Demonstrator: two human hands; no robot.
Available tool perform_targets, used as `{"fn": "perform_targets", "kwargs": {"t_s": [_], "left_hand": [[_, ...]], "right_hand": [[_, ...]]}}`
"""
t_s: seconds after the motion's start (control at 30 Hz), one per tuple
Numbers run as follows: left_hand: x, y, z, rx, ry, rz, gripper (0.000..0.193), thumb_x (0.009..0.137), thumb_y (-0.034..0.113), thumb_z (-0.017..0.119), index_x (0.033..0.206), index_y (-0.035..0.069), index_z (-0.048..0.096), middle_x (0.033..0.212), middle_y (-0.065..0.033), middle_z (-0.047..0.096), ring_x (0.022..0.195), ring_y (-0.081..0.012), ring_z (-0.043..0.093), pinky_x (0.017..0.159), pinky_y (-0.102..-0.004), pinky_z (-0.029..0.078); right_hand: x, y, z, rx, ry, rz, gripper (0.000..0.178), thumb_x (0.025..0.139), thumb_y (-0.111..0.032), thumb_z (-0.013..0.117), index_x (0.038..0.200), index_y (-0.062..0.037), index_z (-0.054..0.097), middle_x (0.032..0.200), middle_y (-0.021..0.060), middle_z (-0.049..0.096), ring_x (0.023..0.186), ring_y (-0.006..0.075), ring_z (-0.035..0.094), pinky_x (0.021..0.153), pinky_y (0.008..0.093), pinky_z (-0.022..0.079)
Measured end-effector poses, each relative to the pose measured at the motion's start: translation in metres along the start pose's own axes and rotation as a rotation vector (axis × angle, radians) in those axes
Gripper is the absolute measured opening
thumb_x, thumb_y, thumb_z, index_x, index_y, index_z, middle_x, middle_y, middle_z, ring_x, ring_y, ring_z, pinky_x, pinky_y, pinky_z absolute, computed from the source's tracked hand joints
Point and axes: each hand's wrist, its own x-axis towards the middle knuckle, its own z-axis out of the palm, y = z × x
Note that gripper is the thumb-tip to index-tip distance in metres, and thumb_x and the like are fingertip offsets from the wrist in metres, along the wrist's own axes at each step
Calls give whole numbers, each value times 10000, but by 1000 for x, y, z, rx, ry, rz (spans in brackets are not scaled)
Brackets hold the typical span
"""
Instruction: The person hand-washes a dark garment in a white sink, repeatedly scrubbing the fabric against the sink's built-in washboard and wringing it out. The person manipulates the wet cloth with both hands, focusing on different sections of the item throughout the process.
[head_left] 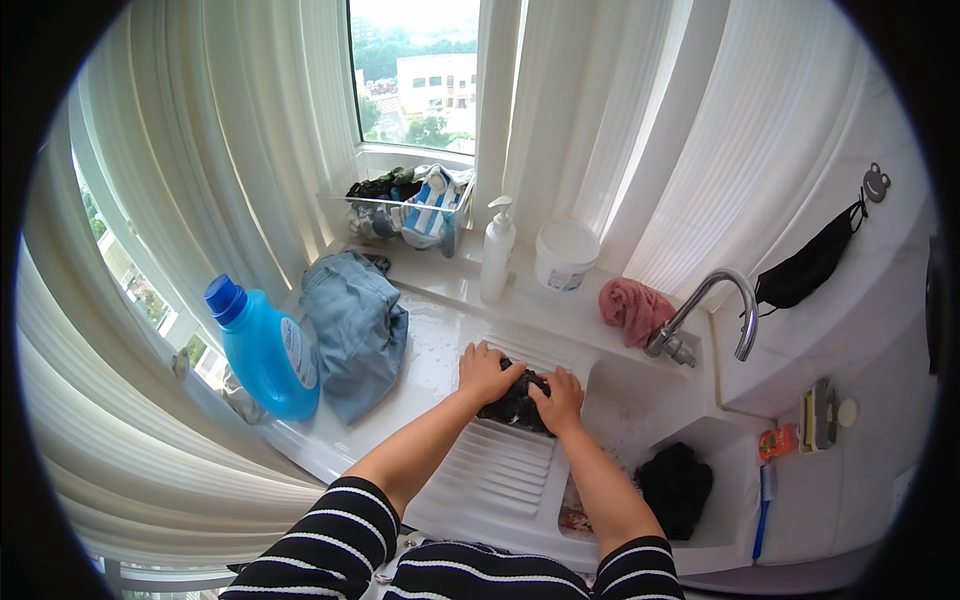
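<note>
Both hands press down on one small dark garment (516, 402) that lies bunched on the ribbed white washboard (500, 470) moulded into the sink unit. Her or his left hand (487, 370) sits on the upper left of the bundle with fingers curled over its edge, and the right hand (558, 398) covers its right side, knuckles up; each is closed around the cloth, the two nearly touching each other. The garment shows only between and just below the hands, at the top end of the ribs.

Its long axis appears to run roughly left to right, across the ribs' downhill slope, though the wad is so crumpled that no clear end or direction can be told. What kind of garment it is cannot be made out, since the hands hide most of it.

To the left lie a folded light blue denim piece (355, 325) and a blue detergent bottle (262, 350) standing near it. Right of the board, the basin (640, 400) holds another dark cloth (676, 487), and something reddish beside the right forearm is partly hidden. A chrome tap (715, 305) arches over the basin, with a pink rag (632, 308) just behind it. Striped sleeves are cut off by the lower edge.
</note>
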Motion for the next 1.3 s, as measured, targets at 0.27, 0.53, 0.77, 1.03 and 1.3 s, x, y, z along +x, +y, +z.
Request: {"fn": "perform_targets", "kwargs": {"t_s": [0.27,0.53,0.77,1.03,1.3], "left_hand": [[-135,-4,-69,-340,-78,925,367,781,381,739,885,65,584,1013,-150,582,968,-348,548,825,-439,425],[8,-1,7,-15,-159,42,603,761,459,626,1275,144,621,1369,-198,525,1352,-368,382,1074,-578,294],[-113,-7,-63,-462,-147,759,394,742,384,778,848,62,577,982,-146,577,855,-327,562,760,-426,450],[-16,4,-3,-201,74,-3,372,825,397,665,824,26,691,945,-196,647,932,-397,578,804,-471,468],[-126,11,-63,-416,-8,793,304,787,315,731,663,77,587,784,-114,570,847,-303,554,826,-417,417]], "right_hand": [[-111,-29,-68,12,-324,-626,654,673,-552,781,1128,-130,577,1235,132,485,1231,369,411,1055,579,279],[-4,-2,-5,-163,-93,27,596,717,-445,696,1170,-75,580,1309,184,503,1279,394,398,1067,534,287],[-113,-50,-73,-76,-286,-446,631,695,-536,781,1096,-80,609,1240,178,467,1213,367,450,1023,634,299],[-17,-6,-13,-160,-4,-5,461,716,-474,731,959,-88,670,1263,163,520,1257,373,413,1013,651,296],[-96,-51,-68,143,-140,-429,366,681,-392,785,858,-92,671,1159,135,591,1158,325,517,1022,534,336]]}}
